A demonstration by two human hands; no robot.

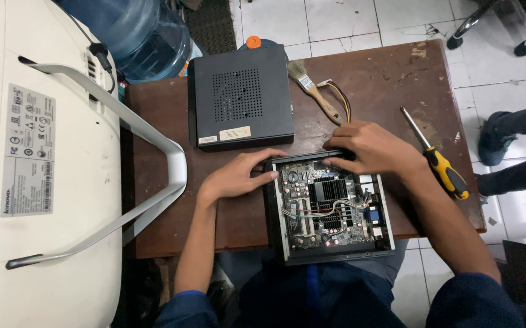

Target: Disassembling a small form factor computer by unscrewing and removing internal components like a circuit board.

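On the brown table (172, 121), at the near edge toward six o'clock, sits an opened small computer case (330, 209) with its circuit board bared. Left hand (239, 175) lies flat against the case's nine o'clock corner, fingers spread, clasping nothing. Right hand (369, 147) covers the twelve o'clock rim, fingers curled over it; what lies under them is hidden. At three o'clock rests a yellow-handled screwdriver (436, 155); at eleven, a closed black box (240, 97), with a paintbrush (313, 90) beside it.

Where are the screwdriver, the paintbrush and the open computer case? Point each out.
screwdriver (447, 174): head view, on its yellow and black handle.
paintbrush (317, 94): head view, on its wooden handle.
open computer case (334, 209): head view, on the circuit board inside.
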